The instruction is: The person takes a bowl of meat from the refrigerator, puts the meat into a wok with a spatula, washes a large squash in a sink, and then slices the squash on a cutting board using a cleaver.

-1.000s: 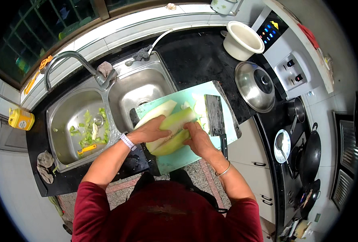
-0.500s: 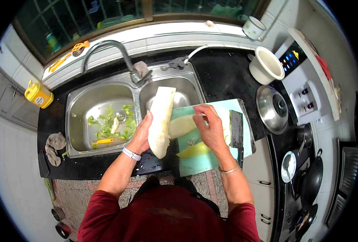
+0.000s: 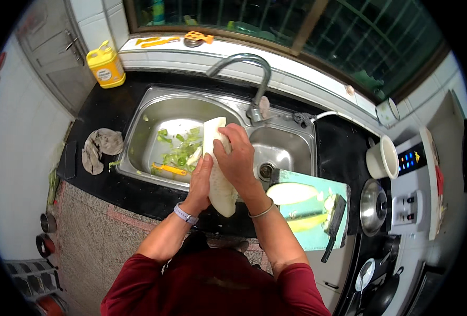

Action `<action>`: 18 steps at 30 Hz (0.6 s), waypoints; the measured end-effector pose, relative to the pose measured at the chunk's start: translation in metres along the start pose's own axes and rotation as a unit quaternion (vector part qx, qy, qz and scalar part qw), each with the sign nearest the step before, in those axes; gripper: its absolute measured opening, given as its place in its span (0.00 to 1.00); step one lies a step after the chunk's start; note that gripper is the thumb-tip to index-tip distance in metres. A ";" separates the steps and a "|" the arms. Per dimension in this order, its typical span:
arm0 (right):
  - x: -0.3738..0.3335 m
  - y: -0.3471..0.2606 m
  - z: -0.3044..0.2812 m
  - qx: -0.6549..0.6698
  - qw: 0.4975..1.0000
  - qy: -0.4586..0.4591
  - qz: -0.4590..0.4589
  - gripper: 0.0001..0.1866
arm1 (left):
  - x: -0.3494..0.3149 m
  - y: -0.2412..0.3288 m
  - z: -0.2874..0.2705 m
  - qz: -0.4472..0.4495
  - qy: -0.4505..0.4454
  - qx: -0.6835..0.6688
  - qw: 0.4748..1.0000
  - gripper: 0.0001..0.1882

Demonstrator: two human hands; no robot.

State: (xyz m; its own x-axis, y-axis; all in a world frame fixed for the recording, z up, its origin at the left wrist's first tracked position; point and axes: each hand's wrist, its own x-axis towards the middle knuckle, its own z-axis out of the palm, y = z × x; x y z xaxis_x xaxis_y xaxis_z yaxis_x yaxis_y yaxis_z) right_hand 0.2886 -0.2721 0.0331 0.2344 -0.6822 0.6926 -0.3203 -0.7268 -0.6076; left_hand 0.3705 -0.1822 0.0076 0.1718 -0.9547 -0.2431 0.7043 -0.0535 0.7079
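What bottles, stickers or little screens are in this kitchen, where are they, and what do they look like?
Yellow jug: back left corner of the black counter, squarish with a handle, a pale round label on its front.
Display panel: on the white appliance at the right, small and dark with blue and yellow lights.
White cup: on the windowsill at the right, with a small green mark on its side.
Nothing else with a label is clear enough to tell.

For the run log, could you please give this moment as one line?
left hand: holds gourd half | right hand: grips it | place: over sink | other half: on cutting board
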 end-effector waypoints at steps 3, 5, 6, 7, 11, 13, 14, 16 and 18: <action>0.010 -0.008 0.027 -0.010 0.999 -0.045 -0.011 0.12 | 0.009 0.008 -0.031 0.027 0.012 0.016 0.999 0.24; 0.016 -0.014 0.042 -0.003 0.997 -0.074 0.002 0.11 | 0.014 0.014 -0.045 0.042 0.010 0.011 0.999 0.23; 0.017 -0.016 0.050 0.009 0.996 -0.086 0.016 0.10 | 0.016 0.016 -0.050 0.047 0.010 -0.004 0.999 0.23; 0.017 -0.018 0.057 0.021 0.994 -0.098 0.032 0.10 | 0.017 0.019 -0.054 0.051 0.011 -0.016 0.998 0.23; 0.018 -0.023 0.079 -0.022 0.987 -0.140 0.080 0.09 | 0.024 0.028 -0.063 0.084 0.062 -0.004 0.995 0.22; 0.016 -0.034 0.086 -0.021 0.969 -0.178 0.172 0.11 | 0.026 0.036 -0.065 0.091 0.080 -0.001 0.993 0.23; 0.016 -0.034 0.087 0.006 0.968 -0.178 0.180 0.12 | 0.028 0.039 -0.068 0.090 0.072 0.007 0.993 0.23; 0.017 -0.032 0.089 0.060 0.962 -0.176 0.198 0.14 | 0.033 0.045 -0.076 0.088 0.055 0.025 0.994 0.23; 0.016 -0.033 0.092 0.053 0.969 -0.168 0.171 0.14 | 0.038 0.045 -0.082 0.086 0.073 0.022 0.993 0.22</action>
State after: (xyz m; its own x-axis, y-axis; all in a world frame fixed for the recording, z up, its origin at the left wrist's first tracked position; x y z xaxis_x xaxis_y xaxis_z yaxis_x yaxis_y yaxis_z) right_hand 0.3875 -0.2664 0.0284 0.4225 -0.8593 0.2883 -0.3399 -0.4451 -0.8285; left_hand 0.4651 -0.1965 -0.0246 0.3878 -0.8981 -0.2075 0.6258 0.0913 0.7746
